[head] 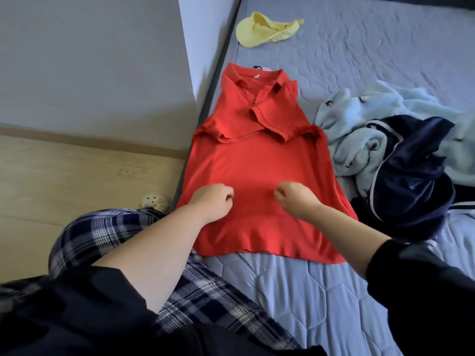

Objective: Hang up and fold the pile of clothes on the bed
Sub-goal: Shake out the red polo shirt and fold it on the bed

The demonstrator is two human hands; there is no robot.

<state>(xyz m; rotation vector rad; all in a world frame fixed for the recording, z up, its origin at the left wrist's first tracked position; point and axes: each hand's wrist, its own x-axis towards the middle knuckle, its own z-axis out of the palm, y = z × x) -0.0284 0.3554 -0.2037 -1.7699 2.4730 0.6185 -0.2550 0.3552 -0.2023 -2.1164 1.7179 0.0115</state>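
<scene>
A red polo shirt [257,160] lies flat on the blue-grey quilted bed [321,291], collar away from me, both short sleeves folded in across the chest. My left hand [213,201] and my right hand [295,199] are over the shirt's lower middle, a little apart, fingers curled into fists. I cannot tell whether they pinch the red fabric or only hover above it. To the right of the shirt lies a heap of a light blue patterned garment [359,129] and a dark navy shiny garment [411,176] with white piping.
A yellow cap [264,29] lies at the far end of the bed. A small phone-like item [261,68] peeks out behind the collar. The bed's left edge runs beside a grey wall [90,60] and wooden floor [77,181]. My plaid-trousered knee [102,240] is at the bed's edge.
</scene>
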